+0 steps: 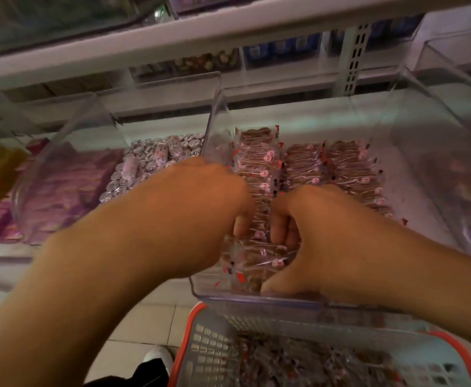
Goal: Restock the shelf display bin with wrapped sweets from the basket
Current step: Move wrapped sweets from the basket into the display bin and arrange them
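Observation:
A clear plastic display bin [256, 298] sits on the shelf, holding rows of brown sweets in clear wrappers with red ends [259, 160]. Both hands are inside its front part. My left hand [200, 208] has its fingers curled down round a stack of the wrapped sweets in the left row. My right hand [320, 236] curls its fingers round the same stack from the right, thumb low near the bin's front wall. Below the bin stands a grey basket with an orange rim [209, 356], with more wrapped sweets [298, 361] inside.
Left of the bin lie silver-wrapped sweets [150, 166], and purple packets [69, 191] fill another clear bin. A further clear bin [457, 174] stands at the right. Shelf boards [172, 48] hang overhead. Tiled floor [145, 325] shows below.

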A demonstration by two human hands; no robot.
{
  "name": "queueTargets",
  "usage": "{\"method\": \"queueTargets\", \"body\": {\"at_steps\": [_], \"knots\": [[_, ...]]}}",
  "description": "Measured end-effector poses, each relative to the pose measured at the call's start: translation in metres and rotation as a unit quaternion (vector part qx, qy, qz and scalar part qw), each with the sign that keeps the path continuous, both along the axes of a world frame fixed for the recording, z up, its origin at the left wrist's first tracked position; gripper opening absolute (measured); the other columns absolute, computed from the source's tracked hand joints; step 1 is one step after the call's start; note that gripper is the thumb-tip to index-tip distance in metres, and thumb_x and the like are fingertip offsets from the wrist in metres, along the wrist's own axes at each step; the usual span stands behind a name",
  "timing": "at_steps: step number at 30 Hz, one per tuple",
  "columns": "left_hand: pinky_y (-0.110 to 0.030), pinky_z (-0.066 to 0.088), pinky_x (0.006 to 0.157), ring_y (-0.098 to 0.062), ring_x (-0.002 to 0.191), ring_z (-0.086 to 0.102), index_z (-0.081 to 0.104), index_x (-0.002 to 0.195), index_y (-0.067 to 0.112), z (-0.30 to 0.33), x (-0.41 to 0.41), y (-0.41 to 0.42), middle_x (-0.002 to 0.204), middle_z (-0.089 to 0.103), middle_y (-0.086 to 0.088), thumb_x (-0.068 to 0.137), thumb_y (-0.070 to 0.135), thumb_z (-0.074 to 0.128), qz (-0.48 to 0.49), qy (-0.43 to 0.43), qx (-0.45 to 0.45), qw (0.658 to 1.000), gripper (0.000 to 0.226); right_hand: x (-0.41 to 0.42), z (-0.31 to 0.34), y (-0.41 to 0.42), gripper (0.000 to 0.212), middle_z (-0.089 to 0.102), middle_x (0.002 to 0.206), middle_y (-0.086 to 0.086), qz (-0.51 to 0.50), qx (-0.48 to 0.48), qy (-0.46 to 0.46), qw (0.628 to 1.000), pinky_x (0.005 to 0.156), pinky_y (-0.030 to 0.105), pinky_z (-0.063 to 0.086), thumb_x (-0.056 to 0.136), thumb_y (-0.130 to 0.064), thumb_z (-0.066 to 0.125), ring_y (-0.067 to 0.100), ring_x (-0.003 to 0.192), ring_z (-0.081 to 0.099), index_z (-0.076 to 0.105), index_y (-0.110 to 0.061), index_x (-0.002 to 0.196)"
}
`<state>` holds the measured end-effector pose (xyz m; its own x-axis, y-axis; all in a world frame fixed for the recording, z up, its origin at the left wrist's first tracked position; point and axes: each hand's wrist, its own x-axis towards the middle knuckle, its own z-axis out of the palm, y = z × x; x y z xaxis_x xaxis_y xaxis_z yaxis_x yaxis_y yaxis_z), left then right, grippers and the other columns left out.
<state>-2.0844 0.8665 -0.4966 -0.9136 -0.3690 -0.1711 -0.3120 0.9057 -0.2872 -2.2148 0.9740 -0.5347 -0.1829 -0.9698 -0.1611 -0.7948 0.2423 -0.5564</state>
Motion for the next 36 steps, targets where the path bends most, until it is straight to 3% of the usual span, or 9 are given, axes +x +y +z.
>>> {"method": "queueTargets", "body": {"at_steps": [2,6,10,13,18,20,24,31,36], "knots": [[-0.028,0.047,0.075,-0.012,0.097,0.058,0.063,0.099,0.045,0.001,0.002,-0.005,0.096,0.063,0.017,0.076,0.027,0.074,-0.014,0.022,0.034,0.999,0.031,0.004,0.001,-0.001,0.051,0.059,0.074,-0.008,-0.003,0.006,-0.012,1.000,0.054,0.030,0.053,0.044,-0.049,0.093,0.007,0.066,0.056,0.060,-0.025,0.074],[-0.012,0.013,0.060,-0.013,0.101,0.053,0.063,0.107,0.042,-0.002,0.000,0.001,0.100,0.061,0.015,0.077,0.029,0.066,-0.033,0.014,0.002,0.999,0.033,0.010,0.000,-0.002,0.055,0.058,0.070,-0.007,-0.014,0.005,-0.017,1.000,0.049,0.024,0.045,0.042,-0.050,0.094,0.006,0.062,0.053,0.058,-0.025,0.074],[-0.012,0.037,0.070,0.000,0.076,0.058,0.064,0.084,0.038,0.010,0.000,0.000,0.074,0.062,0.020,0.063,0.053,0.057,-0.014,0.011,0.133,0.991,0.027,0.012,-0.001,-0.001,0.062,0.053,0.070,-0.009,-0.027,0.010,-0.030,0.999,0.043,0.020,0.033,0.041,-0.052,0.094,0.004,0.058,0.046,0.050,-0.028,0.077],[-0.012,0.023,0.065,0.002,0.065,0.049,0.061,0.076,0.035,0.006,-0.003,0.002,0.066,0.056,0.020,0.058,0.082,0.049,-0.025,-0.005,0.075,0.997,0.051,0.010,-0.002,0.000,0.057,0.052,0.065,-0.008,-0.033,0.020,-0.075,0.996,0.042,0.018,0.034,0.046,-0.042,0.095,0.005,0.053,0.046,0.050,-0.026,0.076],[-0.029,0.021,0.074,-0.009,0.072,0.039,0.057,0.079,0.037,-0.006,-0.003,0.006,0.070,0.050,0.018,0.055,0.078,0.066,-0.031,0.004,0.005,1.000,0.049,-0.016,0.008,0.002,0.037,0.070,0.064,0.006,-0.086,0.132,-0.297,0.942,0.051,0.027,0.057,0.069,-0.010,0.088,0.017,0.058,0.072,0.059,-0.012,0.092],[-0.029,0.027,0.078,-0.010,0.077,0.041,0.056,0.081,0.039,-0.005,-0.003,0.005,0.073,0.051,0.020,0.054,0.077,0.067,-0.023,-0.008,0.017,1.000,0.048,-0.021,0.008,0.001,0.026,0.072,0.066,0.015,-0.130,0.165,-0.326,0.922,0.054,0.034,0.061,0.083,-0.017,0.078,0.029,0.062,0.074,0.059,-0.005,0.096],[-0.030,0.034,0.082,-0.011,0.078,0.046,0.056,0.080,0.039,-0.004,-0.005,0.004,0.075,0.054,0.020,0.054,0.077,0.066,-0.015,-0.029,0.015,0.999,0.047,-0.012,-0.001,-0.004,0.043,0.072,0.079,0.028,-0.143,0.235,-0.374,0.885,0.063,0.041,0.063,0.090,-0.028,0.070,0.034,0.067,0.074,0.060,0.009,0.109],[-0.027,0.023,0.069,-0.013,0.071,0.049,0.050,0.073,0.034,-0.001,-0.007,0.006,0.068,0.050,0.016,0.051,0.072,0.063,-0.031,-0.027,-0.021,0.999,0.046,-0.004,-0.011,0.003,0.012,0.073,0.079,0.023,-0.183,0.114,-0.470,0.856,0.059,0.024,0.061,0.082,-0.003,0.075,0.030,0.072,0.075,0.068,0.004,0.075],[-0.018,0.011,0.057,-0.008,0.075,0.048,0.053,0.072,0.036,0.002,-0.003,0.003,0.067,0.054,0.021,0.043,0.086,0.064,-0.028,-0.045,-0.004,0.999,0.058,-0.002,-0.014,0.004,0.013,0.073,0.074,0.019,-0.174,0.090,-0.441,0.876,0.063,0.027,0.061,0.074,-0.003,0.081,0.025,0.070,0.075,0.070,0.001,0.071]]}}
